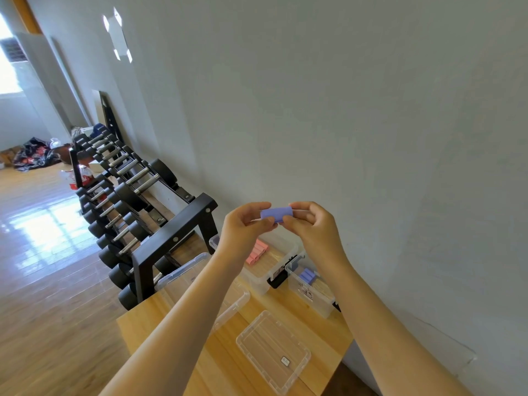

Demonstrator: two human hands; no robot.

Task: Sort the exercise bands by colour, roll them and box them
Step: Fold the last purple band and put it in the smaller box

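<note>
Purple band roll [276, 215], pinched at both ends between the left hand [245, 227] and right hand [314, 224], is held in the air.
Open air surrounds the grip, with the grey wall [371, 110] behind and the dumbbell rack [171, 238] off to the left. Below the hands on the wooden table [160, 324], one clear box [257, 277] holds pink rolls [257, 251] and the box to its right [311, 298] holds purple rolls [307, 276]. A lid [273, 352] lies nearer the person. Fingertips cover the roll's ends, the left forearm hides part of another clear lid [228, 304], and the right forearm crosses the table's wall-side edge.
</note>
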